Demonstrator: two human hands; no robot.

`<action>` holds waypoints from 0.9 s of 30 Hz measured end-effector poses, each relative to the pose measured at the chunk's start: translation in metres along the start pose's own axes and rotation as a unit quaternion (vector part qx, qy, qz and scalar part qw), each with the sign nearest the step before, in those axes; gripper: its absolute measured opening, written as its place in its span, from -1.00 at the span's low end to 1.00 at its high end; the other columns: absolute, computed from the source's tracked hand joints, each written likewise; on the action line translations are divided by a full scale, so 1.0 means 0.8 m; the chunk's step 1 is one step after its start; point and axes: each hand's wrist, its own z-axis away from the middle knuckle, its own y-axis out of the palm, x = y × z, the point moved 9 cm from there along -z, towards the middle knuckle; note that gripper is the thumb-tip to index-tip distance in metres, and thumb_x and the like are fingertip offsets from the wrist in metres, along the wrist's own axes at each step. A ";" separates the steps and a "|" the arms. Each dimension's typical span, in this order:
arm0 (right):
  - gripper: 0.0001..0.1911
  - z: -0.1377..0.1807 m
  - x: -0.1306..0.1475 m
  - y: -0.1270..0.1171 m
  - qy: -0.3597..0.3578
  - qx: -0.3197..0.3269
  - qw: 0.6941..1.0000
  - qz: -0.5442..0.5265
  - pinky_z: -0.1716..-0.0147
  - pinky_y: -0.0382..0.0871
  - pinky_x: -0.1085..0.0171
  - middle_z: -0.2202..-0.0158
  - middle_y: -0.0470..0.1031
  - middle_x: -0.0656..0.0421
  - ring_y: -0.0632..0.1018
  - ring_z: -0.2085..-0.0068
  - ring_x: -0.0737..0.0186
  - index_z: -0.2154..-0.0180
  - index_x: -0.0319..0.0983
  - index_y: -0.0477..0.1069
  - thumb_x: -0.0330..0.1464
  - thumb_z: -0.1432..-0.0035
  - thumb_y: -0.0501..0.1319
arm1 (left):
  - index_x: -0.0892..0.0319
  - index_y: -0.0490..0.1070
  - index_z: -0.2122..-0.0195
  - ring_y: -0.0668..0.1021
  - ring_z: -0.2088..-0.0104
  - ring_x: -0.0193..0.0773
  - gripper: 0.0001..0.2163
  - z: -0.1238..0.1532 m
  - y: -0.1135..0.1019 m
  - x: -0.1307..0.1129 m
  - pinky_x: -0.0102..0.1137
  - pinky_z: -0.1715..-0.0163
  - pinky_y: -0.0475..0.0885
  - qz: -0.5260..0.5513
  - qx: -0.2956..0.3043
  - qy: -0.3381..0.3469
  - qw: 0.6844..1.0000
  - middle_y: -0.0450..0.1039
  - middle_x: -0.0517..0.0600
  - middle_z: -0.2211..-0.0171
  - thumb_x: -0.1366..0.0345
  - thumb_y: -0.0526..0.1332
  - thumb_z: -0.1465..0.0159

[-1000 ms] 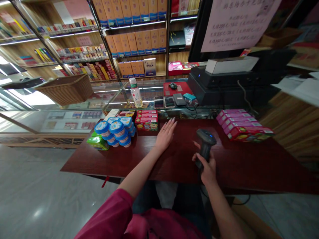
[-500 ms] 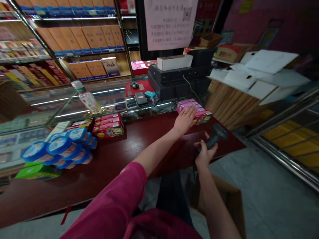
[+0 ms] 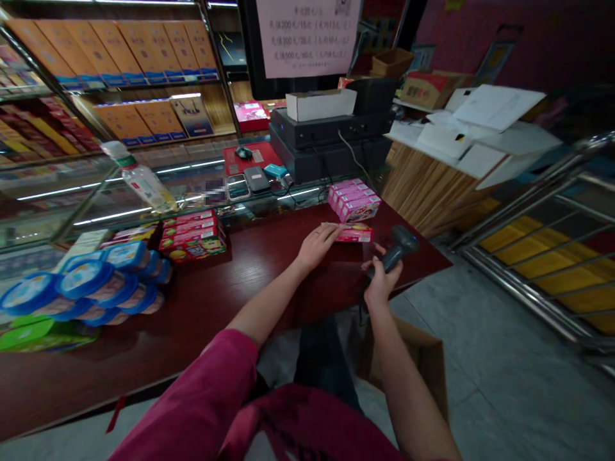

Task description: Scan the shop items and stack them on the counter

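My left hand is at the left end of a small red box, its fingers over the box's edge and the thumb hidden. The box is low over the dark red counter, just in front of a row of pink boxes. My right hand is wrapped round the handle of a dark barcode scanner, whose head points away to the right. Left of my left hand is a group of red boxes, and beside it are stacked blue-lidded tubs.
A green packet lies under the tubs. A bottle and phones rest on the glass case behind. A cash drawer stands at the back. An open cardboard box is on the floor, with a metal rail to the right.
My left hand has moved from the boxes at the right back toward me and left, with a red box now apart from the pink ones. My right hand keeps the scanner.
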 end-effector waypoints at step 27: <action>-0.56 0.210 -0.024 0.195 0.156 0.421 0.893 0.035 0.68 0.27 0.35 0.07 0.65 0.09 0.36 0.63 0.45 0.02 -0.14 0.36 -0.17 -0.12 0.40 | 0.12 0.36 -0.31 0.44 -0.27 -0.17 -0.59 0.229 -0.173 0.175 -0.22 -0.35 0.33 -0.080 -0.123 -0.230 0.962 0.45 0.08 -0.22 0.38 -0.03 -0.51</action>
